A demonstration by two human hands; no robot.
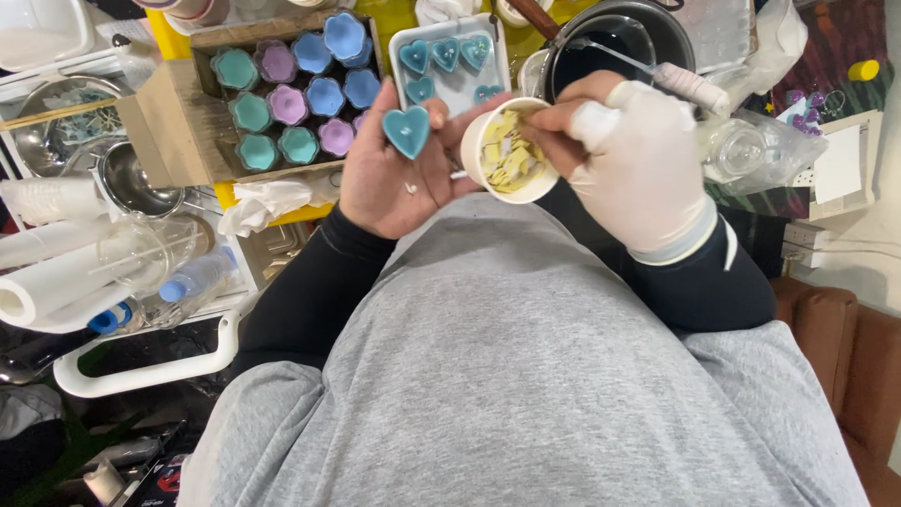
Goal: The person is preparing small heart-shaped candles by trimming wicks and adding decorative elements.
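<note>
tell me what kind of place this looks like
Probably a small home candle-making workbench: a cardboard box of flower-shaped coloured candles, a white tray of teal heart candles, and a dark melting pot.

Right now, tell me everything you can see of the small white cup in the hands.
The small white cup is round, thin-walled and looks like paper or plastic. It is tilted with its open mouth toward the camera, showing a heap of little pale yellow pieces inside. The bare left hand holds it from the left, along with a teal heart shape. The gloved right hand has its fingertips in the mouth.
</note>
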